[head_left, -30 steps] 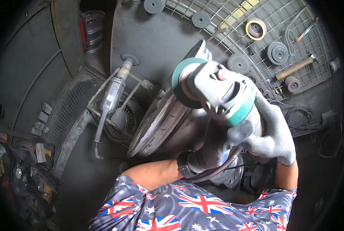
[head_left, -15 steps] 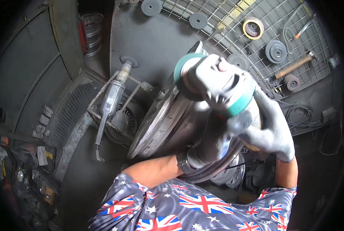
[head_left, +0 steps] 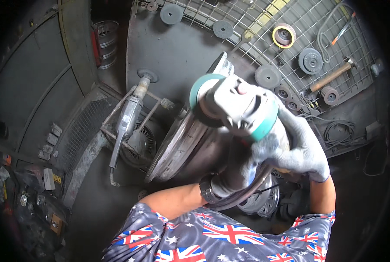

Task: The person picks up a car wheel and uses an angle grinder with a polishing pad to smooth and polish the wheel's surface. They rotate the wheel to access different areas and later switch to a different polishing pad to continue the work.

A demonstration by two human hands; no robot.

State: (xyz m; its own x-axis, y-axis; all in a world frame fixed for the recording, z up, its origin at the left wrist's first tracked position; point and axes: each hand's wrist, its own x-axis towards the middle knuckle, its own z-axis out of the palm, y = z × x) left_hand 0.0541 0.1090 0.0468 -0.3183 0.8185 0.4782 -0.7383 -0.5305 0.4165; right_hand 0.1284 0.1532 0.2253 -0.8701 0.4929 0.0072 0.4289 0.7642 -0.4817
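An angle grinder [head_left: 243,104] with a silver-grey head and a green collar is tilted up toward me, a round disc [head_left: 201,98] with a green edge at its left side. Grey-gloved, my right hand [head_left: 306,148] is closed around the grinder's body from the right. My left hand [head_left: 243,168], gloved too, is closed on the tool from below, its fingers partly hidden behind the head. Behind and below the grinder stands a large metal wheel rim [head_left: 179,150] with a scuffed edge. The disc overlaps it in view; whether they touch I cannot tell.
A wire mesh panel [head_left: 299,13] at the back carries abrasive discs, a hammer [head_left: 332,75] and a coiled cable [head_left: 340,133]. To the left, a long grey power tool [head_left: 128,115] rests on a metal frame. Several wheel rims lie lower down; clutter [head_left: 33,187] fills the lower left.
The grinder and both hands have shifted slightly left and down, toward me. The disc stands lower against the rim, and the grip stays the same.
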